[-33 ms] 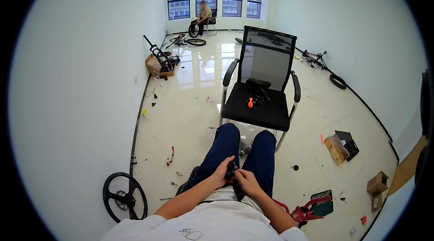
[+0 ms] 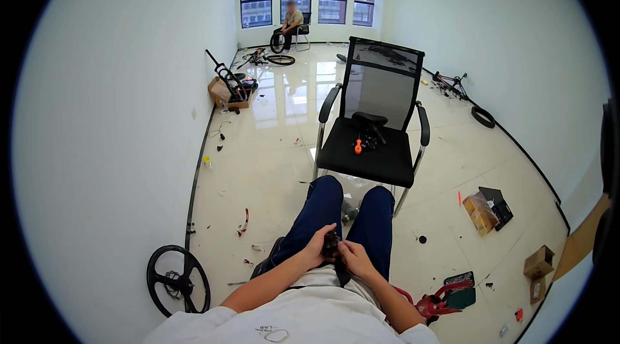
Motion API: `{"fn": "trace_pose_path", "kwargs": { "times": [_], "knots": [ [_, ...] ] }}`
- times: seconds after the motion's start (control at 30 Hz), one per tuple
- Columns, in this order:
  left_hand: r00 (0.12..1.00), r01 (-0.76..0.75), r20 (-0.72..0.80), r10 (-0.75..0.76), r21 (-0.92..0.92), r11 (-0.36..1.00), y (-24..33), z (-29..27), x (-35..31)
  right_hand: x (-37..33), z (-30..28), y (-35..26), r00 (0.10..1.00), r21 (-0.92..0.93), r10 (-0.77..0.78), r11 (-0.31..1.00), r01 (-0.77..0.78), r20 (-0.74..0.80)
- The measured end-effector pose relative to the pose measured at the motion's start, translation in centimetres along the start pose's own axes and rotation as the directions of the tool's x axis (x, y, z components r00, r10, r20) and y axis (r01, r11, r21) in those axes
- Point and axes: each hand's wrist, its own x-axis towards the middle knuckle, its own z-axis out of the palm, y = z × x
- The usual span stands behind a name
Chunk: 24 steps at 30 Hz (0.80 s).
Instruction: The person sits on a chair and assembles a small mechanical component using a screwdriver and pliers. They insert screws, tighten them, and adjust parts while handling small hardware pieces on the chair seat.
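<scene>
Above my lap, my left hand [image 2: 317, 247] is closed around a small dark part [image 2: 331, 244], black and compact; its exact kind is too small to make out. Fingers of my right hand [image 2: 353, 257] pinch at the right side of that same part. Just beyond my knees stands a black mesh-backed chair [image 2: 368, 150]. On its seat lie a bicycle saddle [image 2: 369, 119], an orange-handled screwdriver [image 2: 358, 146] and several small black parts [image 2: 371, 142].
A spoked black wheel [image 2: 179, 281] leans on the left wall. Red bike parts [image 2: 434, 306] lie at my right, with cardboard boxes [image 2: 538, 261] and an open black case [image 2: 496, 207] further right. Another person [image 2: 292, 21] sits by the windows, holding a tire.
The dark part has turned slightly in my left hand, and my right fingers have shifted a little at its side. All else looks the same.
</scene>
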Motion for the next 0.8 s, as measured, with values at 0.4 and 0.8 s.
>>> {"fn": "trace_pose_path", "kwargs": {
  "times": [0.4, 0.8],
  "knots": [
    [0.991, -0.097, 0.076, 0.109, -0.153, 0.983, -1.1, -1.1, 3.5, 0.8, -1.1, 2.8, 0.984, -0.275, -0.088, 0.961, 0.042, -0.156],
    [0.941, -0.053, 0.327, 0.084, -0.104, 0.993, -1.4, -2.8, 2.5, 0.2, -1.3, 0.6, 0.976, -0.180, -0.052, 0.984, 0.013, -0.213]
  ]
}}
